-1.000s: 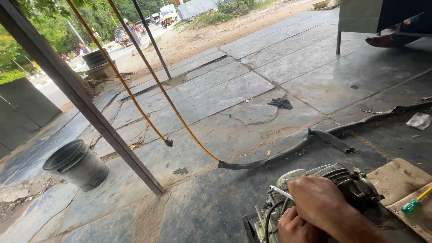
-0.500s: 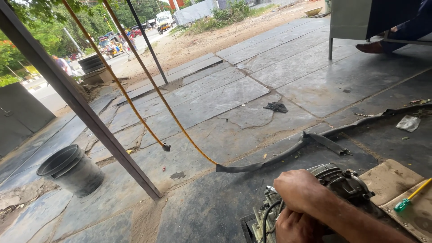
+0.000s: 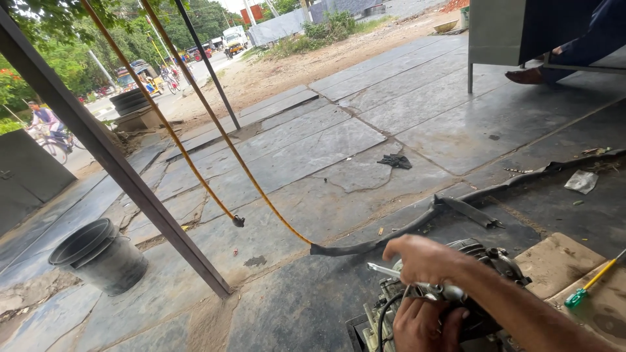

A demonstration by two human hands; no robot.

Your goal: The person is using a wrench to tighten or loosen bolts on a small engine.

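Head view, sweeping left to right: a black bucket (image 3: pixel 99 255) stands by the slanted steel post (image 3: pixel 111 160), yellow hoses (image 3: pixel 195 124) drape past it. Low centre, the left hand (image 3: pixel 424 326) is cupped against the small engine (image 3: pixel 456 300), seemingly steadying it. Above, the right hand (image 3: pixel 427 259) is closed around a metal wrench (image 3: pixel 385 269) set on the engine's top. Far right lies a green-handled screwdriver (image 3: pixel 590 287) on cardboard (image 3: pixel 554 261), within reach.
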